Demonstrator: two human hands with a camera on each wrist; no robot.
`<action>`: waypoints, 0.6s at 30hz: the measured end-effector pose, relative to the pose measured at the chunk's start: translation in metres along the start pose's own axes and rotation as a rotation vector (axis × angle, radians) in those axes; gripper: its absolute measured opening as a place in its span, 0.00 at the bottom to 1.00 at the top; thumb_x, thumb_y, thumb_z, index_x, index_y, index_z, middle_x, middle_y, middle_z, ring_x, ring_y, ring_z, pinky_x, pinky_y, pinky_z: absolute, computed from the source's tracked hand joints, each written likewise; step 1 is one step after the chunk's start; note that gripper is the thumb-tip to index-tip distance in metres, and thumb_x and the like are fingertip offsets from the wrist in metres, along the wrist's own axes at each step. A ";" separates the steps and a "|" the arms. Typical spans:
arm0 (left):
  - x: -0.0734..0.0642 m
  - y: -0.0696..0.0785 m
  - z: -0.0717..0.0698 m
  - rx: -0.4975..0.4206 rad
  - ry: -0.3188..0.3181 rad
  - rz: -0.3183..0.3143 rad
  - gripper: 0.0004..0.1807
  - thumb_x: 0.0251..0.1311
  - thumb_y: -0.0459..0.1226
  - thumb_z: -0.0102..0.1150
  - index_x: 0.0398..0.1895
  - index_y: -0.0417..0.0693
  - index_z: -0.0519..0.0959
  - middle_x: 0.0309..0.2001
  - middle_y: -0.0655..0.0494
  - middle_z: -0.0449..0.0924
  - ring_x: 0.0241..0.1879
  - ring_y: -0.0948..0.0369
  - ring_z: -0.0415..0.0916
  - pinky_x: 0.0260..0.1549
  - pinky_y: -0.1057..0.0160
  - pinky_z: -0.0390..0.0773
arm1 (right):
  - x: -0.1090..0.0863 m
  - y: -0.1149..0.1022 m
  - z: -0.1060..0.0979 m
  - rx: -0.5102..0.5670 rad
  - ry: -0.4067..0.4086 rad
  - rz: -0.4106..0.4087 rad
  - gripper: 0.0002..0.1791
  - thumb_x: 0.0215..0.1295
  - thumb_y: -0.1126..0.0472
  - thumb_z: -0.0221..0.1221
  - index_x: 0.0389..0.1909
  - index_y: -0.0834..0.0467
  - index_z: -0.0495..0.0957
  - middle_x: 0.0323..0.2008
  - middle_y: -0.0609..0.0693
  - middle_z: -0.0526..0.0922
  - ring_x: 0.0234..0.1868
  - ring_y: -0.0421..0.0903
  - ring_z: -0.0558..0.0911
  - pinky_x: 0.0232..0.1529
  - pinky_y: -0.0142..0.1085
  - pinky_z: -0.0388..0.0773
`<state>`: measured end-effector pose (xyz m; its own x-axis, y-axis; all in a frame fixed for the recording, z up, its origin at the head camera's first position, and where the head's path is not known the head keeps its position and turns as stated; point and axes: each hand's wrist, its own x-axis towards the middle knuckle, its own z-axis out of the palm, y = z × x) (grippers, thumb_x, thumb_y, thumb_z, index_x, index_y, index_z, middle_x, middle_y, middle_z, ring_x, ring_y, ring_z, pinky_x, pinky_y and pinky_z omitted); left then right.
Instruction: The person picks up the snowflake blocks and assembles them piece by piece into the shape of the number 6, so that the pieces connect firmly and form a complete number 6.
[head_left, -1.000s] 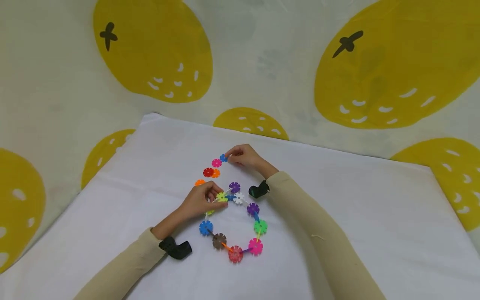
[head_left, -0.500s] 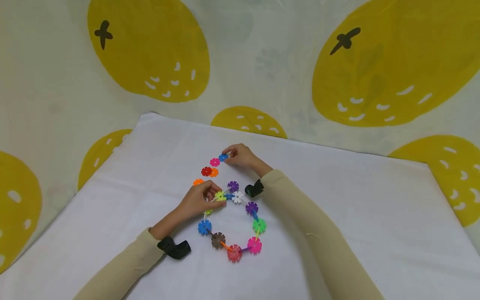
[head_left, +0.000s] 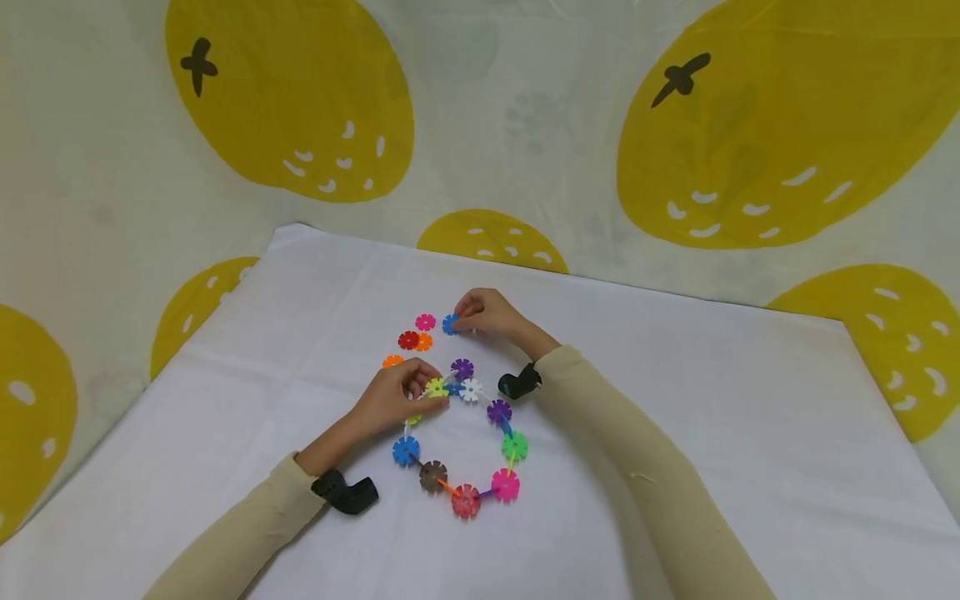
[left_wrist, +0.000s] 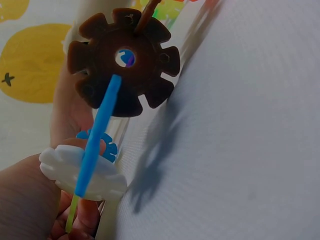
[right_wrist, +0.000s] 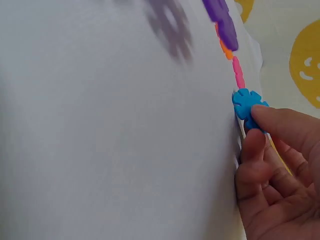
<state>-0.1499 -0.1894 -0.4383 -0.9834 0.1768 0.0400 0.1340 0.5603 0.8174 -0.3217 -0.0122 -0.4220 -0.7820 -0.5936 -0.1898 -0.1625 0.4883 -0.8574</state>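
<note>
My right hand [head_left: 491, 315] pinches a blue notched snowflake disc [head_left: 449, 324] between thumb and finger, just above the cloth; the right wrist view shows this disc [right_wrist: 245, 102] clearly. With its thumb and fingers, my left hand [head_left: 386, 398] grips a yellow-green disc [head_left: 437, 388] at the far-left part of a ring of interlocked snowflake discs. That ring has brown [head_left: 433, 477], pink [head_left: 506, 485], green [head_left: 514, 447], purple [head_left: 499, 412] and white [head_left: 471, 390] discs among others. Close to the left wrist camera are a brown disc [left_wrist: 92, 60] and a white disc [left_wrist: 107, 181].
Loose discs lie beyond my left hand: a pink one [head_left: 425, 322], a red one [head_left: 408, 340] overlapping an orange one [head_left: 424, 342], and another orange disc [head_left: 393, 361]. A white cloth [head_left: 712, 400] covers the table, with a lemon-patterned backdrop [head_left: 517, 125] behind.
My right hand has drawn the blue disc slightly right and toward me, away from the loose pink disc. The left hand keeps its hold on the ring.
</note>
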 end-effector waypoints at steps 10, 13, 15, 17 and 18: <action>0.002 -0.002 -0.001 0.019 0.014 0.013 0.21 0.51 0.42 0.73 0.46 0.42 0.79 0.31 0.58 0.78 0.30 0.61 0.72 0.28 0.70 0.72 | -0.021 0.011 -0.011 0.115 -0.099 -0.047 0.14 0.67 0.62 0.60 0.51 0.61 0.81 0.27 0.51 0.82 0.27 0.45 0.77 0.33 0.30 0.76; 0.003 -0.003 -0.001 0.023 0.013 0.017 0.21 0.51 0.42 0.73 0.46 0.41 0.79 0.31 0.58 0.78 0.30 0.61 0.72 0.28 0.70 0.72 | -0.026 0.014 -0.014 0.124 -0.128 -0.047 0.13 0.67 0.62 0.61 0.50 0.62 0.80 0.28 0.52 0.83 0.26 0.45 0.78 0.32 0.30 0.76; 0.002 -0.003 -0.001 0.021 0.014 0.017 0.21 0.51 0.41 0.73 0.46 0.41 0.79 0.31 0.57 0.78 0.30 0.60 0.72 0.29 0.70 0.73 | -0.030 0.016 -0.015 0.131 -0.142 -0.045 0.13 0.67 0.62 0.61 0.50 0.62 0.79 0.29 0.52 0.83 0.26 0.45 0.78 0.31 0.30 0.76; 0.002 -0.002 0.000 0.021 0.015 0.014 0.21 0.51 0.41 0.73 0.46 0.41 0.79 0.32 0.57 0.78 0.30 0.60 0.72 0.29 0.70 0.72 | -0.033 0.017 -0.016 0.138 -0.152 -0.041 0.12 0.66 0.63 0.61 0.48 0.63 0.78 0.30 0.53 0.83 0.25 0.45 0.79 0.30 0.30 0.76; 0.002 -0.002 0.000 0.020 0.016 0.013 0.21 0.51 0.41 0.73 0.46 0.41 0.79 0.32 0.57 0.78 0.30 0.60 0.72 0.29 0.70 0.72 | -0.035 0.018 -0.016 0.137 -0.155 -0.042 0.12 0.66 0.63 0.62 0.48 0.63 0.78 0.30 0.53 0.83 0.25 0.45 0.79 0.29 0.30 0.76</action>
<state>-0.1522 -0.1904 -0.4399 -0.9834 0.1711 0.0597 0.1487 0.5740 0.8053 -0.3070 0.0275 -0.4228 -0.6725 -0.7082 -0.2147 -0.1013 0.3755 -0.9213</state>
